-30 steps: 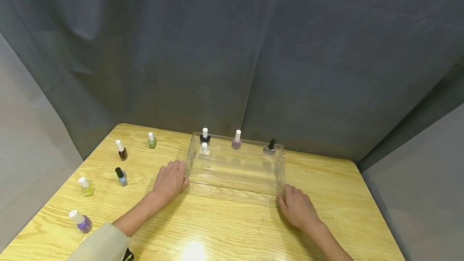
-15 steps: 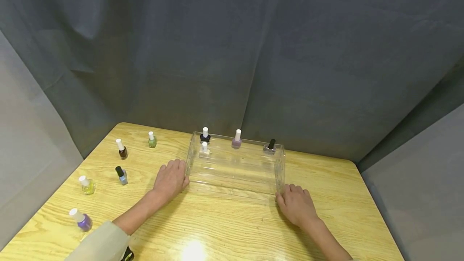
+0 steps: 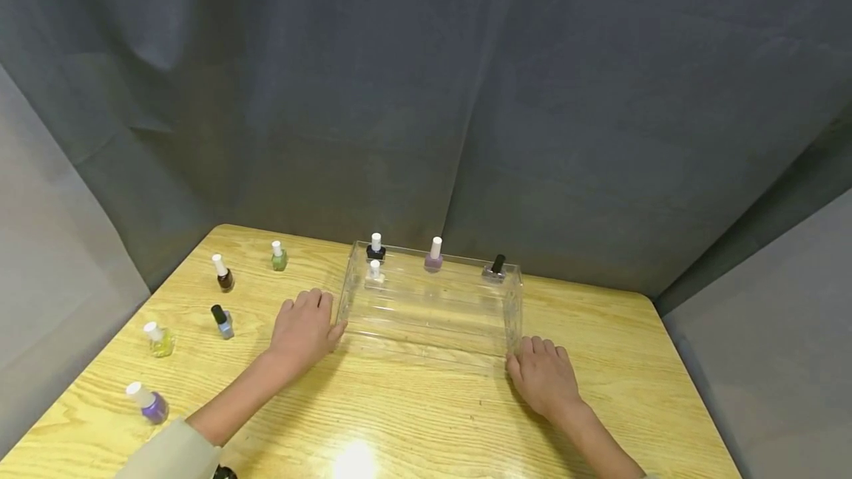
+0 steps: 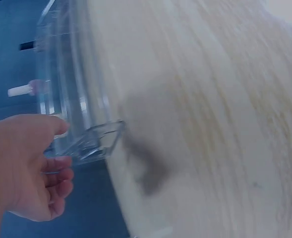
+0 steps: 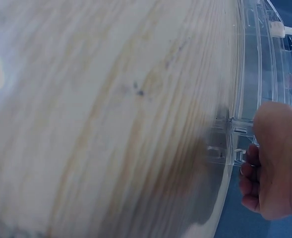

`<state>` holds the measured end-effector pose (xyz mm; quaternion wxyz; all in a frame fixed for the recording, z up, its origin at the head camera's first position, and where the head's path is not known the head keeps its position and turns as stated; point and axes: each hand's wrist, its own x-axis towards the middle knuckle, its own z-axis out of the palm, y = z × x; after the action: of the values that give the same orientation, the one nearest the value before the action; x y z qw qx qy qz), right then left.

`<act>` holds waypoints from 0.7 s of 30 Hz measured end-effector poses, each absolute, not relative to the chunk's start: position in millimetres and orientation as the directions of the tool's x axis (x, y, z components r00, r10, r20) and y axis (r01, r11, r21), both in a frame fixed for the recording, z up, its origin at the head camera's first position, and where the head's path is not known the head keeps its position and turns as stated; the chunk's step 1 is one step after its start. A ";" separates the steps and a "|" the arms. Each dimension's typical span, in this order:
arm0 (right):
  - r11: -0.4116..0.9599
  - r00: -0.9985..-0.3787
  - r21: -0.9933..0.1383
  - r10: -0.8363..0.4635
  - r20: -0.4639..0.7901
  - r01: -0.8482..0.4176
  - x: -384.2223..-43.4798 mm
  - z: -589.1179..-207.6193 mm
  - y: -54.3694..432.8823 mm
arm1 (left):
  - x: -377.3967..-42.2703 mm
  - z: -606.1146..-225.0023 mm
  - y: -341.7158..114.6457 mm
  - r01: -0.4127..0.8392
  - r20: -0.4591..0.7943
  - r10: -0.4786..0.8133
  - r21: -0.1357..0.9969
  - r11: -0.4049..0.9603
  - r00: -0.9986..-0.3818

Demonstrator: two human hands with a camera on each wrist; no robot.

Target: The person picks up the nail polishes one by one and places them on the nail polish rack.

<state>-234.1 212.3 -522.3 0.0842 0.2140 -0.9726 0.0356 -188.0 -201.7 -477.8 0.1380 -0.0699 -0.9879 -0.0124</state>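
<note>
A clear tiered nail polish rack stands near the table's back edge. In its upper tiers sit several nail polish bottles: a dark one with a white cap, a clear-white one in front of it, a mauve one, and a black-capped one at the right. My left hand is at the rack's left end, thumb tip by its front corner and fingers loosely bent outside the end wall. My right hand grips the right front corner, its fingers curled outside the end panel.
On the table's left side stand loose nail polish bottles: green, dark brown, light blue, yellow and purple. A dark grey curtain hangs behind the wooden table, with lighter panels at both sides.
My left hand has loosened and shifted slightly left, its fingers coming away from the rack's end. The right hand, the rack and the bottles stay where they were.
</note>
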 end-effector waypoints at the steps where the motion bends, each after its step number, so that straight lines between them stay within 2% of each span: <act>1: 0.903 -0.889 -0.032 -0.415 0.196 -0.428 -233.7 -522.1 212.2 | -184.2 -473.4 -203.9 0.149 0.286 0.133 0.035 0.988 -0.949; 7: 0.899 -0.874 -0.011 -0.422 0.241 -0.437 -231.8 -520.9 211.3 | -154.9 -449.9 -226.2 0.159 0.295 0.081 0.250 0.955 -0.952; 11: 0.901 -0.877 -0.006 -0.420 0.233 -0.433 -231.5 -521.4 210.2 | -132.1 -440.5 -251.0 0.127 0.306 0.019 0.337 0.933 -0.952; 14: 0.901 -0.877 -0.003 -0.421 0.233 -0.433 -231.2 -522.2 209.2 | -113.7 -437.5 -274.0 0.069 0.300 -0.054 0.386 0.920 -0.952; 21: 0.900 -0.870 -0.016 -0.416 0.265 -0.435 -229.2 -522.6 209.9 | -74.5 -445.0 -326.8 -0.161 0.234 -0.291 0.454 0.876 -0.928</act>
<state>-229.2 209.9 -522.6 0.1284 0.2202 -0.9663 0.0375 -74.5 -326.8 -445.0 0.1493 0.1180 -0.9570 -0.2189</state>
